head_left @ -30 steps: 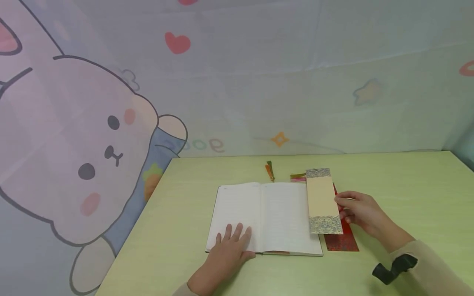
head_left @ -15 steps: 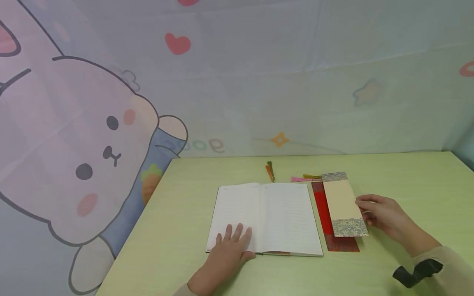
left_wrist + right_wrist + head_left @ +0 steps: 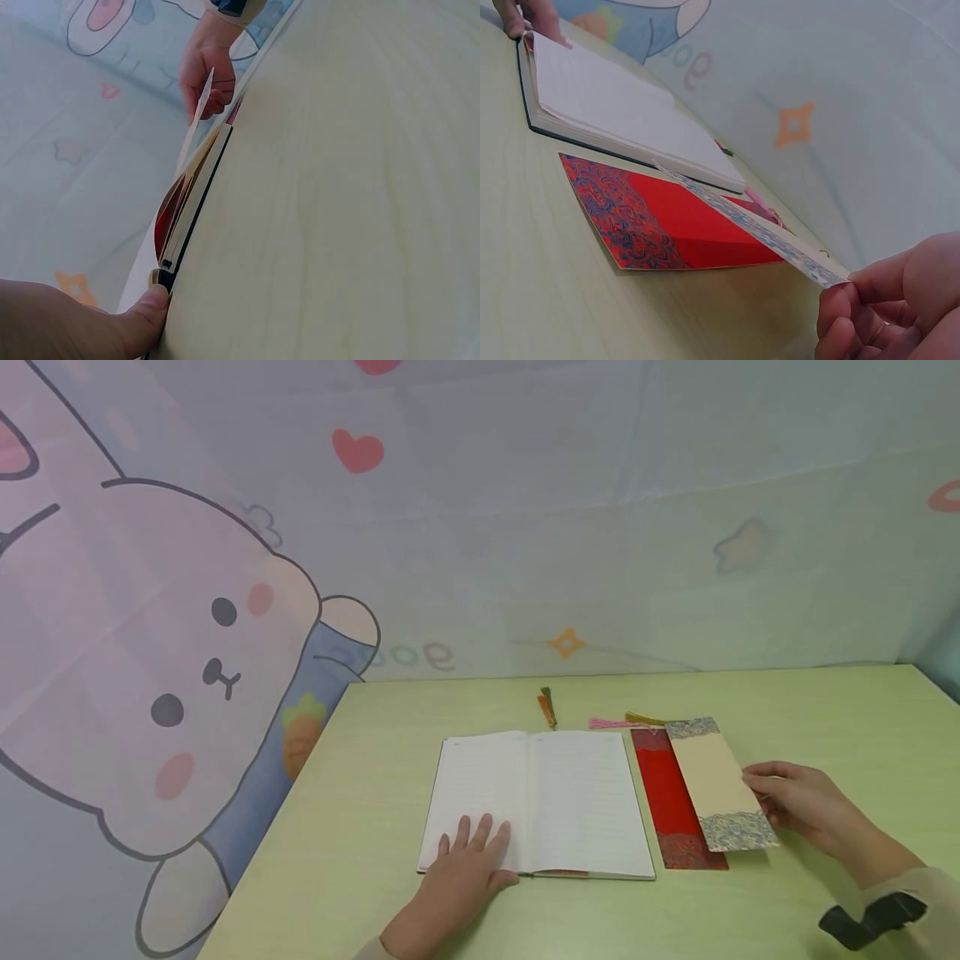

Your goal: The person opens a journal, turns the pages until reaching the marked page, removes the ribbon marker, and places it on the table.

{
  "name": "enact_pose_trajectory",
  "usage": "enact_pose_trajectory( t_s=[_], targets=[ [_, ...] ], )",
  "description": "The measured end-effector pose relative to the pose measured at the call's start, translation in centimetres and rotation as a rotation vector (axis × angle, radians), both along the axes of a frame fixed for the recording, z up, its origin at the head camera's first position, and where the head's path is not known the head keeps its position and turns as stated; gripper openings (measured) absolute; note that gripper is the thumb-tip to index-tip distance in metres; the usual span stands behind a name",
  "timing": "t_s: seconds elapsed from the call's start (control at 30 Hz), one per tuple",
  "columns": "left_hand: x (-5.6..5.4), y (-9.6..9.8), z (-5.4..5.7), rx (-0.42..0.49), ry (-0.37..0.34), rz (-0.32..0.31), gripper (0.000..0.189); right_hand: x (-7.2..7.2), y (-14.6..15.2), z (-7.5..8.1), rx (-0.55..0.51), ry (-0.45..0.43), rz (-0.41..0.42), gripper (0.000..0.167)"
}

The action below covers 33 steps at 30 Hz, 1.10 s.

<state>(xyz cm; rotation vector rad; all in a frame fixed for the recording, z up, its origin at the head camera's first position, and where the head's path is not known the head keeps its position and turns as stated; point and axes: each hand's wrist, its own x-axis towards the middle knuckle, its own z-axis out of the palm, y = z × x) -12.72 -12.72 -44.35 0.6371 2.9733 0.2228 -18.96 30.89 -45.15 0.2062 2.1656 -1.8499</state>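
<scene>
An open notebook with lined white pages lies mid-table. My left hand rests flat on its left page, fingers spread; in the left wrist view the thumb presses at the book's lower edge. Between thumb and fingers, my right hand pinches the right edge of a cream bookmark with blue patterned ends and an olive tassel. That bookmark is tilted above the table in the right wrist view. A red bookmark with patterned ends and a pink tassel lies right of the notebook, partly overlapped by the cream one.
Orange and green tassels stick out past the notebook's top edge. The pale green table meets a printed cloth backdrop at its far edge. Something reddish shows between the notebook's pages in the left wrist view.
My right hand has carried the cream bookmark rightward, off the notebook's right page and partly past the red bookmark, which is now more exposed. The left hand has stayed put.
</scene>
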Motion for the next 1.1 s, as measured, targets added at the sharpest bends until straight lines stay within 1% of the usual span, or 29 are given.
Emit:
enact_pose_trajectory(
  t_s=[0.17,0.4,0.5,0.6,0.7,0.77,0.93,1.1],
  targets=[
    [0.0,0.0,-0.1,-0.006,-0.006,0.001,0.061,0.2,0.9,-0.3,0.007,0.007,0.005,0.029],
    [0.0,0.0,-0.1,-0.015,-0.001,0.003,0.061,0.5,1.6,-0.7,0.032,0.001,-0.007,0.028],
    [-0.1,0.0,-0.2,-0.017,0.006,0.002,0.061,0.6,1.8,-0.7,0.062,0.001,-0.022,0.027],
    [-0.1,0.0,-0.2,-0.019,0.012,0.000,0.061,0.8,1.9,-0.7,0.148,0.023,-0.028,0.035],
    [-0.2,0.0,-0.3,-0.017,0.015,-0.002,0.061,1.1,2.0,-0.6,0.265,0.061,-0.015,0.046],
    [-0.2,0.0,-0.3,-0.013,0.014,-0.002,0.061,1.2,2.0,-0.5,0.347,0.093,-0.003,0.050],
    [-0.2,0.0,-0.4,-0.003,0.014,-0.006,0.061,1.2,1.9,-0.3,0.527,0.193,0.022,0.046],
    [-0.2,-0.1,-0.5,-0.008,0.018,-0.009,0.061,1.3,1.6,-0.4,0.734,0.335,0.049,0.035]
  ],
)
